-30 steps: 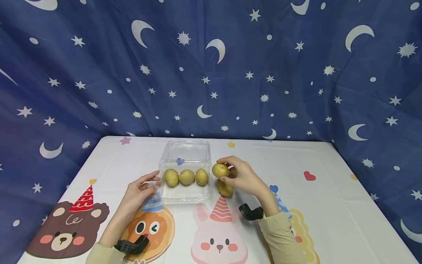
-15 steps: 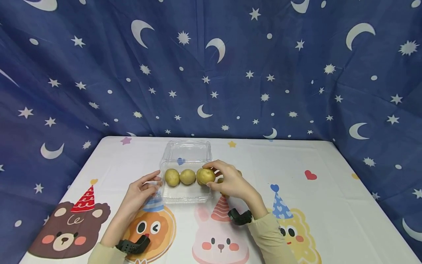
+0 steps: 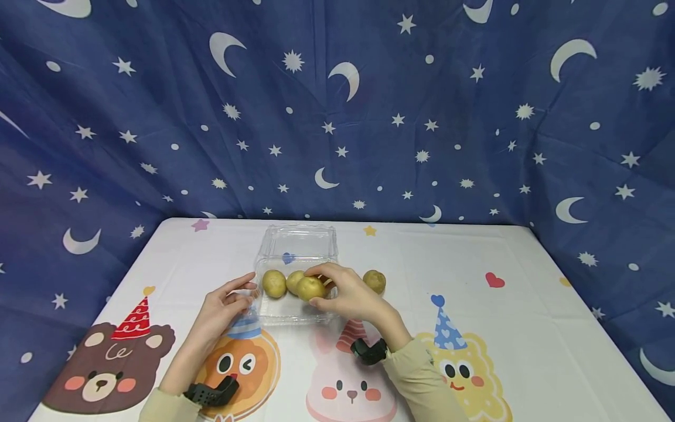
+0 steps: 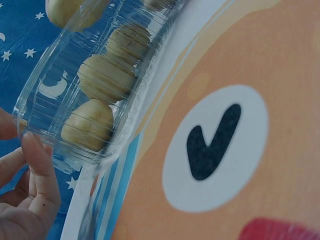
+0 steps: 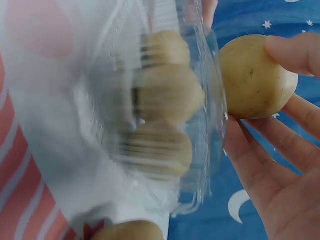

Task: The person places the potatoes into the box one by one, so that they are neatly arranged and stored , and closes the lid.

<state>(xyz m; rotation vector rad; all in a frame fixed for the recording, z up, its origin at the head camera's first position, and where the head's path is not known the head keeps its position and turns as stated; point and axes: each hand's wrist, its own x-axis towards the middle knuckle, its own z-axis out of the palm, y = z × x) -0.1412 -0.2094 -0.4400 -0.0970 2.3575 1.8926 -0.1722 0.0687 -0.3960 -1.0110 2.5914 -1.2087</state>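
Potato (image 3: 310, 289) was pinched by right hand (image 3: 349, 292), clamshell (image 3: 290, 320) at nine o'clock by left hand (image 3: 222, 303); drop was risked by slackened grip.

Container (image 3: 271, 315) left of tabletop (image 3: 554, 351) middle, lid (image 3: 299, 241) on its back-edge side. Three potatoes (image 4: 102, 77) in a row inside. Held potato (image 3: 310, 288) above row. Loose potato (image 3: 374, 282) right of container.

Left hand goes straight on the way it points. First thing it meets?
The clear container, on its left side: the left hand looks right at the rim, though contact is hard to judge. The leftmost potato sits just inside.
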